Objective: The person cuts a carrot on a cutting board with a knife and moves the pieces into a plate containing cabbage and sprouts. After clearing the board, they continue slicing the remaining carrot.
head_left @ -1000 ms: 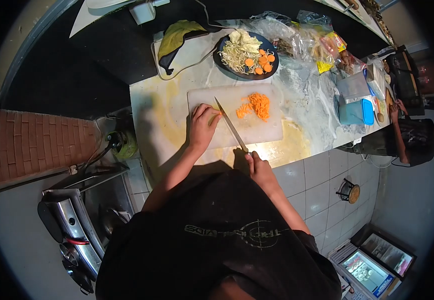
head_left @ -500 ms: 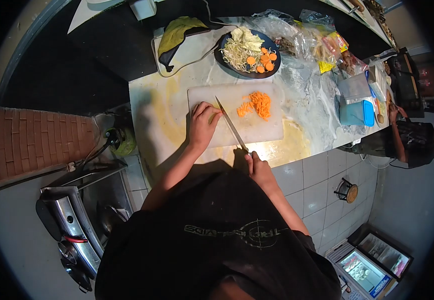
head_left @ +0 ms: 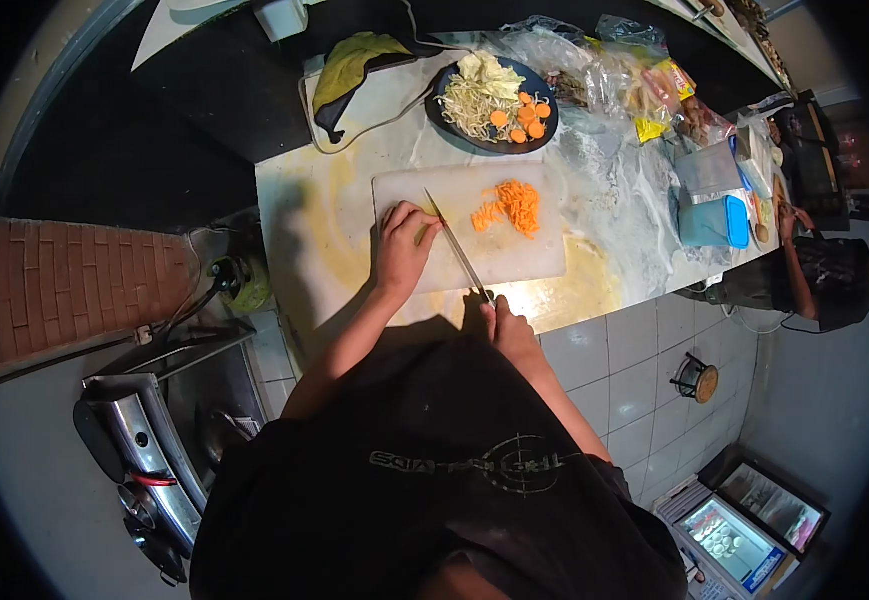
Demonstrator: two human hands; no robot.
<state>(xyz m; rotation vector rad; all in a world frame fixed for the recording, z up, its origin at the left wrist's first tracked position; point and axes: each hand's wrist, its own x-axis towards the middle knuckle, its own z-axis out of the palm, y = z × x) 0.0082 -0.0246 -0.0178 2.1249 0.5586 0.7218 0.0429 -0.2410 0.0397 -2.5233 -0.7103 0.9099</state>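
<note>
My right hand (head_left: 512, 325) is wrapped round the handle of a long kitchen knife (head_left: 462, 248), whose blade slants away over the cutting board (head_left: 530, 262). My left hand (head_left: 405, 248) rests on the board's left part with fingers curled and pressed together, close beside the blade. What lies under those fingertips is too small and hidden to make out. To the right of the blade sits a heap of cut carrot strips (head_left: 518, 208), with a few looser bits on its left side.
Behind the board stands a dark plate (head_left: 503, 146) with bean sprouts, cabbage and carrot slices. Plastic bags (head_left: 645, 90) crowd the back right, near a blue-lidded container (head_left: 715, 223). A folded yellow-green cloth (head_left: 355, 75) lies back left. Another person (head_left: 825, 280) is at far right.
My right hand and the knife have shifted slightly to the left. The left hand stays nearly in place, and the carrot heap looks unchanged.
</note>
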